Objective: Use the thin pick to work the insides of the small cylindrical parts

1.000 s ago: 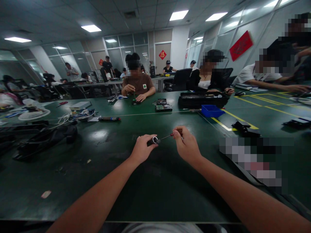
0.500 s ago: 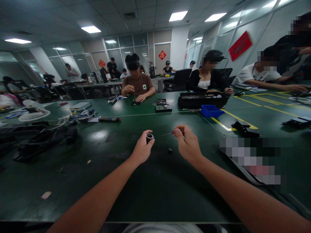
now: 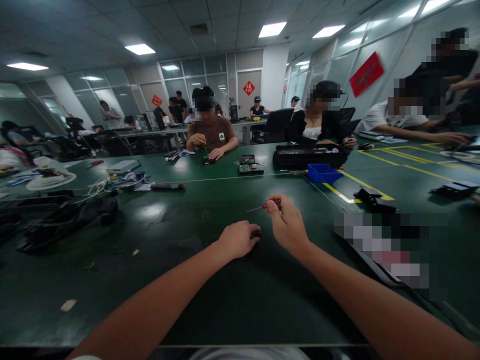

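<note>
My right hand (image 3: 287, 220) is closed on the reddish handle of a thin screwdriver (image 3: 256, 208), whose metal shaft points left, above the table. To its left and lower, my left hand (image 3: 238, 238) is down at the green tabletop, back upward, fingers curled. A small black part (image 3: 257, 233) shows between its thumb and fingertips. The palm is hidden, so I cannot tell whether the black cylinder with the silver ring is still in it.
Ahead are circuit-board drives (image 3: 250, 168), a blue bin (image 3: 324, 173) and a black casing (image 3: 310, 157). A dark pen-like tool (image 3: 167, 186) and black equipment (image 3: 71, 220) lie left; black brackets (image 3: 375, 200) lie right. Co-workers sit across the green table (image 3: 157, 280).
My left hand has turned over and moved right and down to the small black part. The ringed cylinder has gone out of sight. My right hand keeps the screwdriver in nearly the same place.
</note>
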Tool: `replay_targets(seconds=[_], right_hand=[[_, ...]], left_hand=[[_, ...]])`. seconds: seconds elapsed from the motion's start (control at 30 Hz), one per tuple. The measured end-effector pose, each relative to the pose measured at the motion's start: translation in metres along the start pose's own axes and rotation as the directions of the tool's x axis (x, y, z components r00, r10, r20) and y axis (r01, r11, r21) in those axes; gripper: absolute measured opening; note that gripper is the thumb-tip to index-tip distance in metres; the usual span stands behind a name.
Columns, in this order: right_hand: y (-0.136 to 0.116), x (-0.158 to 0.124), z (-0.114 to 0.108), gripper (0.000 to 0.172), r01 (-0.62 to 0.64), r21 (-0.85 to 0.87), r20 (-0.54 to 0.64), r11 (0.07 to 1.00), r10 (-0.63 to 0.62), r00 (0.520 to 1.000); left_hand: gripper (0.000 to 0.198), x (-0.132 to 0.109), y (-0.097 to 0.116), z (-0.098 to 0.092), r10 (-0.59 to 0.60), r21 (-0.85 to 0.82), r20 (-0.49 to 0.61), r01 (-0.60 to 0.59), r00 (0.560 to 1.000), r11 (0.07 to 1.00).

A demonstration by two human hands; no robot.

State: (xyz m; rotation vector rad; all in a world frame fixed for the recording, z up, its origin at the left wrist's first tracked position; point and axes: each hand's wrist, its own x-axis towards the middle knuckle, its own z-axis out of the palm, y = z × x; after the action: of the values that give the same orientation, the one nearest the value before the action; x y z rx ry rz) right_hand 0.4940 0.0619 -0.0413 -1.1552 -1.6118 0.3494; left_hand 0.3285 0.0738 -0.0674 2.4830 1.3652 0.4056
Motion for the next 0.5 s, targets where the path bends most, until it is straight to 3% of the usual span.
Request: replay_targets(seconds=[0.17, 0.23, 0.33, 0.4, 0.5], right_hand=[[-0.002, 0.000, 0.000, 0.018, -0.001, 0.007, 0.008, 1.000, 0.001, 1.000], [-0.002, 0.000, -0.001, 0.018, -0.005, 0.003, 0.010, 1.000, 0.005, 1.000], [-0.002, 0.000, -0.002, 0.018, -0.006, -0.001, 0.015, 1.000, 0.006, 1.000], [-0.002, 0.001, -0.002, 0.019, -0.005, -0.001, 0.016, 1.000, 0.005, 1.000], [-0.001, 0.001, -0.001, 0.019, -0.001, 0.005, 0.018, 1.000, 0.001, 1.000]], left_hand=[[0.025, 0.010, 0.004, -0.004, 0.011, 0.098, 0.035, -0.015, 0.999, 0.995], [0.023, 0.013, 0.001, -0.008, 0.000, 0.016, 0.034, 0.000, 0.999, 1.000], [0.021, 0.012, -0.011, -0.018, -0.066, -0.255, 0.054, 0.078, 0.996, 0.964], [0.022, 0.007, -0.021, -0.026, -0.153, -0.463, 0.103, 0.184, 0.983, 0.867], [0.024, -0.008, -0.041, -0.043, -0.293, -0.714, 0.181, 0.330, 0.939, 0.617]])
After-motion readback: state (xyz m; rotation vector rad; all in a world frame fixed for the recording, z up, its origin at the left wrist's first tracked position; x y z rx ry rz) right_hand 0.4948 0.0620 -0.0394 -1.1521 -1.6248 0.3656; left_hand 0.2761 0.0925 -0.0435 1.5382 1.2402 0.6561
